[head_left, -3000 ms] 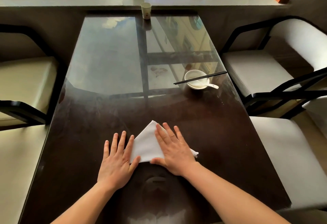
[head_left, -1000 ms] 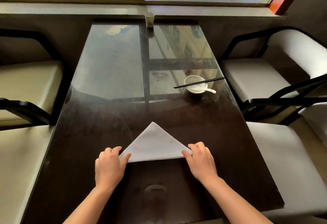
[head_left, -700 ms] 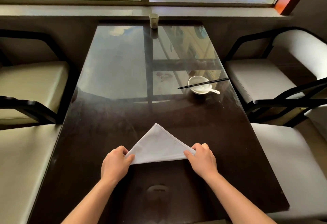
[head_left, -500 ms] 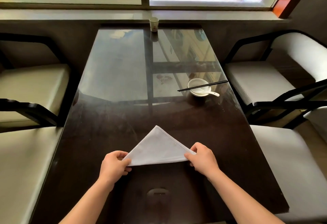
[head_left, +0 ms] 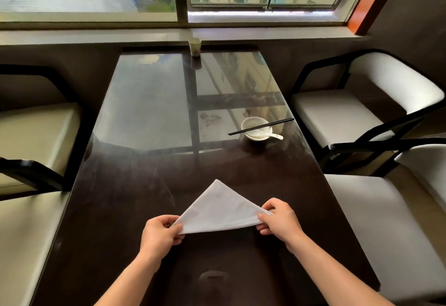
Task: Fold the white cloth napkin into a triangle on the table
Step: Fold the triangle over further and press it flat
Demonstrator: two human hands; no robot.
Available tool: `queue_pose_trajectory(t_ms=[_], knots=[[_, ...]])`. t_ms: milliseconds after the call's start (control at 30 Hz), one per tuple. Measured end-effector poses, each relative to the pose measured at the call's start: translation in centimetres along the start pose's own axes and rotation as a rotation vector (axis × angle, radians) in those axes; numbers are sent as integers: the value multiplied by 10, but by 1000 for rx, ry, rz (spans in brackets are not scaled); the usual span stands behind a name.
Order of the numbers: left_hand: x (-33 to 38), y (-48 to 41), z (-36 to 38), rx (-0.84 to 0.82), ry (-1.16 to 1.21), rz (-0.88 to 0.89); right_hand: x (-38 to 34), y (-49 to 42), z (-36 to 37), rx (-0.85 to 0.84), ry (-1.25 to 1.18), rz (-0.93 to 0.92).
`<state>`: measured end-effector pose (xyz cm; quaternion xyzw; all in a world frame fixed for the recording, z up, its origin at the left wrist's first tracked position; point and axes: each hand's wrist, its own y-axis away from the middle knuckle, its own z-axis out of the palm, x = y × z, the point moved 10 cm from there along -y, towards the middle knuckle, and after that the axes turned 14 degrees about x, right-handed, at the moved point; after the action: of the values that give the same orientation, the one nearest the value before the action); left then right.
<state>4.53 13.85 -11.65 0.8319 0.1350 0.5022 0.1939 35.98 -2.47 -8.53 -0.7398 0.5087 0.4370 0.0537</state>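
The white cloth napkin [head_left: 218, 210] is folded into a triangle near the front of the dark glass-topped table [head_left: 149, 180], its apex pointing away from me. My left hand [head_left: 160, 235] pinches the napkin's left corner between thumb and fingers. My right hand [head_left: 280, 221] pinches the right corner. The long folded edge runs between my hands and looks lifted slightly off the table.
A white bowl [head_left: 255, 129] with a spoon in it and black chopsticks [head_left: 261, 126] across its rim stands at the right middle. A paper cup [head_left: 194, 47] stands at the far edge by the window sill. Cushioned chairs [head_left: 350, 117] flank both sides.
Earlier both palms pressed flat on the napkin. They then moved out to its two near corners and closed on them; the near edge has since risen slightly.
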Motion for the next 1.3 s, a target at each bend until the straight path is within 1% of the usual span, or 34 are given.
queue_pose_trajectory(t_ms=[367,600,800,1067,1300], knots=[[43,1,60,-41,-61,59,21,-46,-43,98,-55,52],[86,-4,99,-39,-25,115,17,-90,-68,187,-117,49],[108,-12,128,-40,-48,132,15,-119,-81,196,-154,68],[133,-30,154,-11,-225,227,17,-156,-84,209,-205,118],[144,-32,169,22,-344,303,22,-174,-89,241,-177,140]])
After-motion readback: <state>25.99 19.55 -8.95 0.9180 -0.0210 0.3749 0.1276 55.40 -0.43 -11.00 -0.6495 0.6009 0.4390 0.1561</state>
